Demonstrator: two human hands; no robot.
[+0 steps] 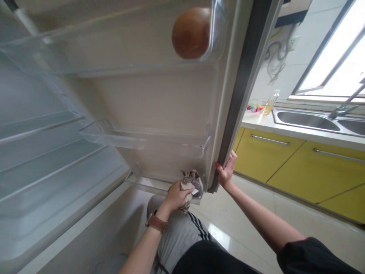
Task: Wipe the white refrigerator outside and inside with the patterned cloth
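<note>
My left hand [175,196], with a brown-strapped watch at the wrist, is closed around a bunched, patterned cloth [188,180]. The cloth presses into the right end of the lowest clear door bin [148,188]. My right hand [226,171] grips the outer edge of the open fridge door [243,68] near its bottom corner, fingers wrapped behind it. Above the cloth runs a second clear door bin [148,142]. In the top door bin [114,66] a round reddish-brown object [191,33], perhaps an onion, rests at the right end.
The fridge interior with its glass shelves [42,127] lies to the left. Behind the door are yellow cabinets [268,156], a sink [308,120] with a faucet [342,110], a bottle of yellowish liquid [269,104] and a window [333,53]. My knee in grey trousers [173,228] is just below the bins.
</note>
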